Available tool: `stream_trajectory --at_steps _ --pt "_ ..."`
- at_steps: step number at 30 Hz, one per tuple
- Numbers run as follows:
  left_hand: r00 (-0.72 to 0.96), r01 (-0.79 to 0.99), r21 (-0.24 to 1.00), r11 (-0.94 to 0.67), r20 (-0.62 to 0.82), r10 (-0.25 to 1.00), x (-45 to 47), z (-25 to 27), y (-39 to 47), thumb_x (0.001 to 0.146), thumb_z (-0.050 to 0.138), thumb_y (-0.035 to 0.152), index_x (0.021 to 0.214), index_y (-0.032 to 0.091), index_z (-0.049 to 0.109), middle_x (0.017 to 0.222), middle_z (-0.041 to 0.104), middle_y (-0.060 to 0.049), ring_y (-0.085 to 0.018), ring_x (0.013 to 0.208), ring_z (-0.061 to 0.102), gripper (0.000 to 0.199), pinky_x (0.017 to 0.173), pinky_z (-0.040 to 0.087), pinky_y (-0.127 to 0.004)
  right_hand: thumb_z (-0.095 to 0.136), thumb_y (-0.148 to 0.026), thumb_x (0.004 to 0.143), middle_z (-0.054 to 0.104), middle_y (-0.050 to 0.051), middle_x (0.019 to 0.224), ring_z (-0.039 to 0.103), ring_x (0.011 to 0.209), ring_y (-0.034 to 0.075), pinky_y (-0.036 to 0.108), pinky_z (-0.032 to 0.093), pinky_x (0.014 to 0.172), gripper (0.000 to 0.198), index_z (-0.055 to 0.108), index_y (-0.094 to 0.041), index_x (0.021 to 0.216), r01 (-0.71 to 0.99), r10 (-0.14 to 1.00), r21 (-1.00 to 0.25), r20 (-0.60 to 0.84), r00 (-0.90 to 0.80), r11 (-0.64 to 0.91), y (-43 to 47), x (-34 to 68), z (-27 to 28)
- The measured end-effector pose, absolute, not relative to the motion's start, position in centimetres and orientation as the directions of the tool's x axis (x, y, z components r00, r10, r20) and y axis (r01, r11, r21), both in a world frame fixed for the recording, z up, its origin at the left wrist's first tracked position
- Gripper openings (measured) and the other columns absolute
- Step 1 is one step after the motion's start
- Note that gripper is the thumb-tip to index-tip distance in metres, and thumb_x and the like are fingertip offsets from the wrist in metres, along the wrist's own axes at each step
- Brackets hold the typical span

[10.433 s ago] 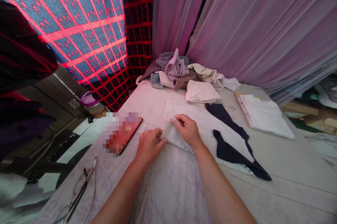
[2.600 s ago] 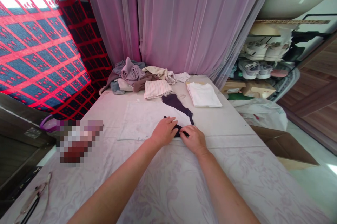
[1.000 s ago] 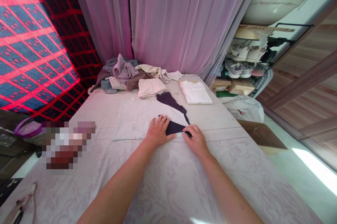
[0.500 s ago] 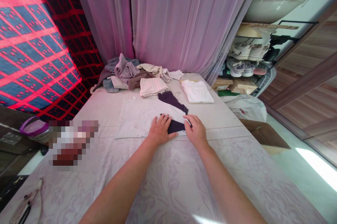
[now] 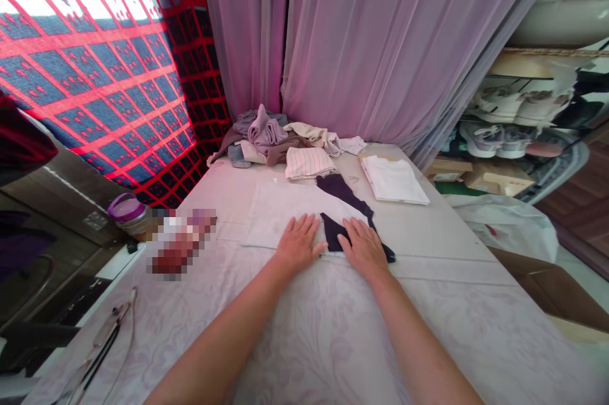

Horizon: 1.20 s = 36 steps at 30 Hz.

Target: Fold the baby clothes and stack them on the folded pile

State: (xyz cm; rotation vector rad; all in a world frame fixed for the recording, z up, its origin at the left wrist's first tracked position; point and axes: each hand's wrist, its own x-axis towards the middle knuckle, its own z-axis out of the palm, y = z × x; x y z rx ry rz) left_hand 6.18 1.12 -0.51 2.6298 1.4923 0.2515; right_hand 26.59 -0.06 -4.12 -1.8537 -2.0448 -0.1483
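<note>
A white garment with dark purple sleeves (image 5: 271, 208) lies spread on the cloth-covered table. My left hand (image 5: 299, 243) rests flat on its white body, near the lower edge. On the dark lower sleeve, beside the white part, my right hand (image 5: 365, 246) lies flat with the fingers extended. The other dark sleeve (image 5: 343, 191) stretches out above the hands, angled down to the right. Just beyond the garment sits a folded striped cloth (image 5: 309, 164). To the right lies a folded white garment (image 5: 396, 180).
A heap of crumpled clothes (image 5: 266, 138) lies at the back, against a purple curtain (image 5: 371, 43). A cable (image 5: 128, 329) and a blurred-out item (image 5: 181, 243) are on the left. Right of the table stand an open cardboard box (image 5: 547, 284) and a rack with shoes (image 5: 495, 138).
My right hand has gone from pinching the garment's right edge to lying flat on the dark sleeve. That sleeve now reaches further right. The view has turned left.
</note>
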Motion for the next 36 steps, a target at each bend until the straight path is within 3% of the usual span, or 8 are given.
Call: stream_trajectory --at_steps 10,17,22,28,32,36 --pt "0.325 0.941 0.090 -0.327 0.039 0.945 -3.9 -0.4 0.2 0.095 0.025 0.054 0.147 0.021 0.031 0.154 0.029 -0.008 -0.026 0.142 0.024 0.062 0.115 0.019 -0.047 0.039 -0.044 0.092 0.044 0.012 0.145 0.036 0.134 0.029 0.052 0.027 0.108 0.052 0.047 -0.021 0.138 0.984 0.966 -0.156 0.254 -0.047 0.089 0.1 26.5 -4.3" --pt "0.306 0.950 0.066 -0.306 0.014 0.952 -5.2 -0.4 0.2 0.096 0.023 0.052 0.146 0.027 0.032 0.156 0.026 -0.006 -0.026 0.143 0.021 0.057 0.113 0.021 -0.048 0.037 -0.035 0.094 0.044 0.011 0.145 0.035 0.135 0.027 0.054 0.020 0.111 0.047 0.046 -0.022 0.138 0.969 0.892 -0.112 0.426 -0.152 0.219 -1.4 25.1 -2.5" --pt "0.306 0.949 0.090 -0.303 -0.032 0.951 -5.1 -0.1 0.3 0.096 0.026 0.052 0.145 0.033 0.033 0.156 0.024 -0.005 -0.027 0.143 0.020 0.053 0.112 0.019 -0.053 0.039 -0.037 0.094 0.044 0.008 0.145 0.036 0.135 0.025 0.054 0.021 0.110 0.044 0.050 -0.027 0.135 0.946 0.930 -0.146 0.278 -0.240 0.288 -2.3 23.5 -2.5" --pt "0.285 0.947 0.156 -0.282 0.003 0.958 -5.5 1.4 2.1 0.096 0.034 0.040 0.133 0.032 0.050 0.146 0.045 -0.004 -0.023 0.135 0.038 0.041 0.111 0.026 -0.047 0.036 -0.035 0.095 0.048 0.009 0.142 0.040 0.132 0.024 0.051 0.025 0.109 0.040 0.057 -0.026 0.128 0.952 0.946 -0.174 0.252 -0.203 0.251 -2.3 23.4 -2.8" --pt "0.334 0.939 0.109 -0.326 -0.065 0.940 -5.3 2.8 4.3 0.089 0.047 0.040 0.131 0.027 0.051 0.135 0.055 -0.008 -0.024 0.126 0.047 0.045 0.108 0.028 -0.043 0.036 -0.032 0.094 0.054 0.010 0.136 0.051 0.122 0.023 0.039 0.040 0.099 0.040 0.057 -0.021 0.127 0.959 0.960 -0.257 0.278 -0.042 0.116 -0.8 24.1 -1.7" --pt "0.378 0.926 0.054 -0.375 -0.191 0.906 -4.9 4.4 6.3 0.080 0.055 0.043 0.116 0.023 0.062 0.115 0.066 -0.010 -0.027 0.108 0.059 0.041 0.097 0.036 -0.042 0.053 -0.032 0.086 0.067 0.007 0.112 0.061 0.102 0.023 0.033 0.045 0.083 0.037 0.060 -0.023 0.120 0.962 0.997 -0.273 0.066 0.049 -0.029 1.7 25.0 0.4"
